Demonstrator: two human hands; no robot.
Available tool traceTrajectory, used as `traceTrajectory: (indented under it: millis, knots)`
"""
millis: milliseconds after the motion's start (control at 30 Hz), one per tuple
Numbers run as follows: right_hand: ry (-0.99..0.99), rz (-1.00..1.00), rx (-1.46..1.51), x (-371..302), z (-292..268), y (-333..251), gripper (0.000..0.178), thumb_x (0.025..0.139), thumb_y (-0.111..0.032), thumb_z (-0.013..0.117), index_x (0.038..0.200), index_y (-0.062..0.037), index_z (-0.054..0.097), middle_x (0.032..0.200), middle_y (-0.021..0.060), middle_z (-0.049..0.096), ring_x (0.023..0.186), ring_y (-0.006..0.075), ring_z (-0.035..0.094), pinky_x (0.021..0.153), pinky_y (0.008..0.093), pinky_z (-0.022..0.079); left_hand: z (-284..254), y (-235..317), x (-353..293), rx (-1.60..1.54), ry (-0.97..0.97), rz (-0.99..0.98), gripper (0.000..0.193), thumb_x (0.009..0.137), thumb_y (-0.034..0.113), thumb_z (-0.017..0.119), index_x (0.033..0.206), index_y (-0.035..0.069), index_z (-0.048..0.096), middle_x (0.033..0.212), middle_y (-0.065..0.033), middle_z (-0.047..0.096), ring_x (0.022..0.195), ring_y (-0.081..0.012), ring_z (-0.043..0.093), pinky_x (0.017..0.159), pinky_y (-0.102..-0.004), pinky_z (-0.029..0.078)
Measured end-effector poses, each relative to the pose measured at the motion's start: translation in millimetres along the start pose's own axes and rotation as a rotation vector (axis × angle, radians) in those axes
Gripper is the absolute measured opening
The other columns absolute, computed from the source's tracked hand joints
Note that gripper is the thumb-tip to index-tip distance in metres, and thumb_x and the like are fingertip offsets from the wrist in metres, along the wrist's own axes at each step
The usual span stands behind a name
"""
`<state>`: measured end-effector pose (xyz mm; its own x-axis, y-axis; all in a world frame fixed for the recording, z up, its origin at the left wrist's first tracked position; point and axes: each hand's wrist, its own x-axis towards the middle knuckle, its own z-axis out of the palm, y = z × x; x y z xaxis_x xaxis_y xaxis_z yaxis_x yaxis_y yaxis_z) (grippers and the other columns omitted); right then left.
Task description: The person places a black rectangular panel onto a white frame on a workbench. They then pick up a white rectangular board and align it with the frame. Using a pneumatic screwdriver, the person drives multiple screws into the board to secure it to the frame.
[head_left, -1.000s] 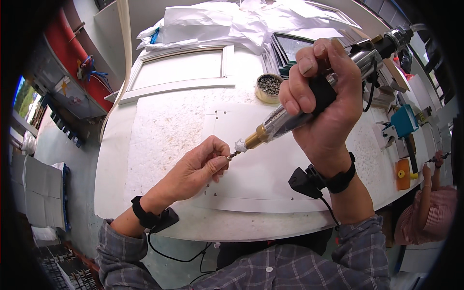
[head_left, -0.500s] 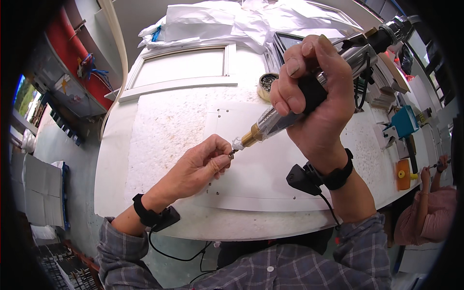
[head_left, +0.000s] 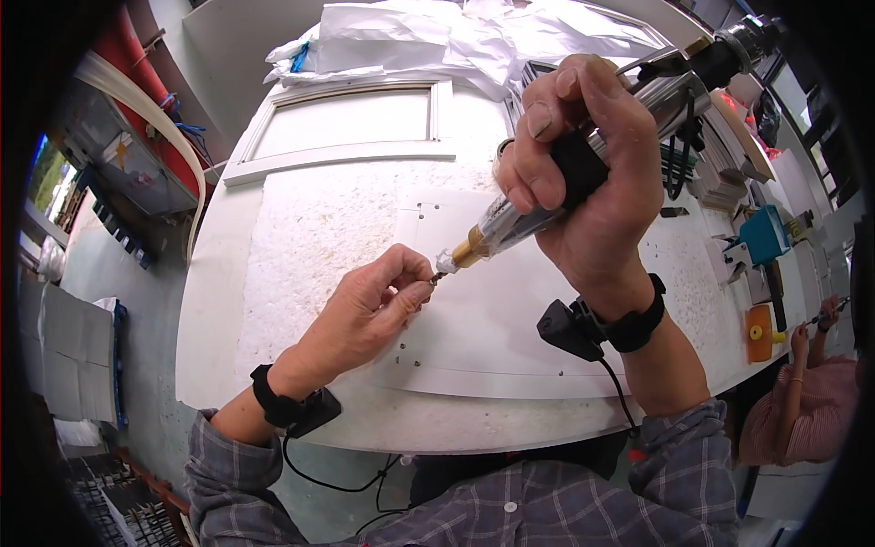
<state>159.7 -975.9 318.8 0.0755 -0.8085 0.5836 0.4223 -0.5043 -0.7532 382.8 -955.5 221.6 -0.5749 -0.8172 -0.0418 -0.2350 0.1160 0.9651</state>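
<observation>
Screwdriver (head_left: 538,205) first: the powered tool sits slanted in your right hand (head_left: 583,196), its brass-coloured nose and bit pointing down to the left, its dark rear end and cable rising toward the upper right. Your right fingers are wrapped tight around its black grip, thumb pressed on top. The bit tip meets your left hand (head_left: 369,305) at the fingertips, where thumb and forefinger are pinched together — probably on a small screw, though it is too tiny to make out. The rest of that hand rests curled on the white panel (head_left: 510,319).

That panel lies flat on the white table (head_left: 301,246), a few small holes showing along its near edge and near its top left corner. Both your wrists carry black bands with a small black box and a cable hanging off.

Farther back, a white framed panel (head_left: 342,128) lies across the table, and crumpled white sheeting (head_left: 428,41) is heaped behind it. A small round tin (head_left: 503,150) peeks out just behind your right knuckles. To your right sit a teal box (head_left: 764,232) and an orange tool (head_left: 759,333) — and beyond the table edge, another person's hand (head_left: 804,337) holds a thin tool.
</observation>
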Motion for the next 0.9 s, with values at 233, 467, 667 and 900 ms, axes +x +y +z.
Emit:
traceTrajectory:
  millis: [233, 467, 667, 900]
  knots:
    - [-0.05, -0.031, -0.015, 4, -3, 4, 0.029, 0.108, -0.038, 0.044, 0.101, -0.0108, 0.051, 0.086, 0.0017, 0.055, 0.047, 0.0073, 0.045, 0.047, 0.0262, 0.044, -1, -3, 0, 0.051, 0.045, 0.03, 0.008, 0.106, 0.012, 0.057, 0.109, 0.005, 0.054, 0.092, -0.0011, 0.059, 0.078, -0.0066, 0.057, 0.07, -0.0229, 0.05]
    - [-0.095, -0.055, 0.125, 6, 2, 3, 0.029, 0.108, -0.038, 0.044, 0.1, -0.0099, 0.051, 0.086, 0.0025, 0.054, 0.047, 0.0072, 0.044, 0.047, 0.0262, 0.044, -4, -5, -2, -0.004, 0.09, 0.035, 0.012, 0.106, 0.016, 0.059, 0.107, 0.004, 0.056, 0.088, -0.0012, 0.061, 0.071, -0.006, 0.055, 0.065, -0.0219, 0.048]
    - [-0.034, 0.002, 0.051, 9, 1, 8, 0.03, 0.106, -0.037, 0.047, 0.098, -0.009, 0.051, 0.085, 0.0029, 0.055, 0.046, 0.0072, 0.045, 0.047, 0.0262, 0.044, -5, -7, 2, -0.09, 0.098, 0.022, 0.012, 0.104, 0.016, 0.062, 0.108, 0.004, 0.059, 0.09, -0.0004, 0.063, 0.076, -0.0061, 0.055, 0.069, -0.022, 0.048]
    - [-0.055, 0.015, -0.093, 18, 26, 32, 0.027, 0.1, -0.031, 0.063, 0.09, -0.007, 0.055, 0.074, 0.0051, 0.06, 0.045, 0.0093, 0.051, 0.046, 0.0283, 0.047, -15, -15, 6, 0.123, 0.215, -0.037, 0.014, 0.101, 0.014, 0.067, 0.109, 0.004, 0.071, 0.098, -0.0003, 0.066, 0.085, -0.0079, 0.057, 0.08, -0.0234, 0.047]
